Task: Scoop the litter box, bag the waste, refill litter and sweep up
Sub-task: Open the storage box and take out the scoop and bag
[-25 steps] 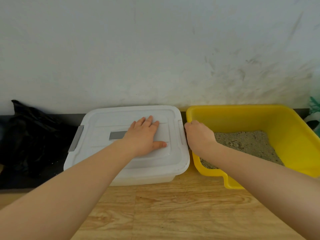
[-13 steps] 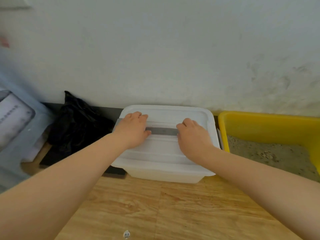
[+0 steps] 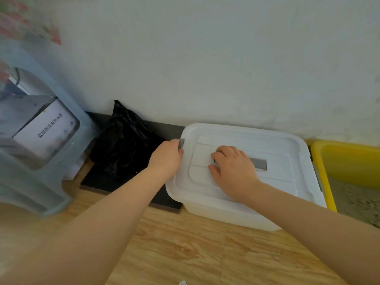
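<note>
We see the left hand at the left end of the white storage box, its fingers curled around the grey latch at that edge of the lid. The right hand lies on top of the lid, fingers loosely bent and pressing down, fingertips over the left end of the grey label strip. The lid is on the box, so we cannot see what is inside.

Just to the right, touching or nearly touching the box, we have the yellow litter box, with grey-brown litter covering its bottom; only its left part shows at the frame edge. Both containers stand on the wooden floor against the pale wall.

To the left of the white box, a crumpled black plastic bag sits on a dark mat by the wall. Further left is a translucent blue-grey plastic stool, blurred, with a white carton bearing printed characters visible through it.

Compared with half a second ago, the left hand has slid off the lid top out to the end latch, and the right hand has moved leftward along the strip. The view has swung left too: more of the stool shows, less of the litter box.
</note>
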